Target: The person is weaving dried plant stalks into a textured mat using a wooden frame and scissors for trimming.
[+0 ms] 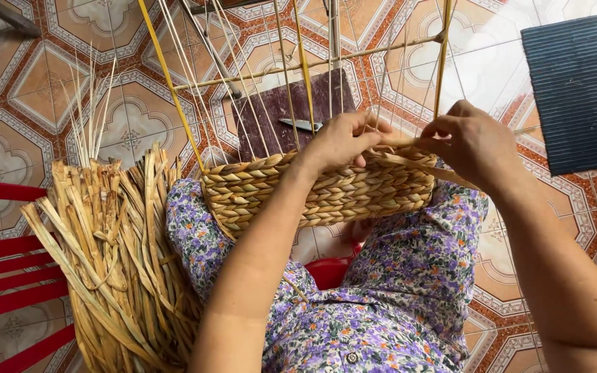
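Woven straw basket (326, 190), half-built on a wire frame (305, 65), resting across the person's lap, long axis left to right. Bundle of dried reeds (115, 255) just left of basket. Left hand (343, 138) and right hand (468, 141) at basket's top rim, both pinched shut on one flat strand (399, 143) running between them

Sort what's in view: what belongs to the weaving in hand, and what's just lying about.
In use: half-woven basket, left hand, right hand, weaving strand, upright frame rods, bundle of dried straw.

Lying about: dark ribbed mat, purple board, red chair.
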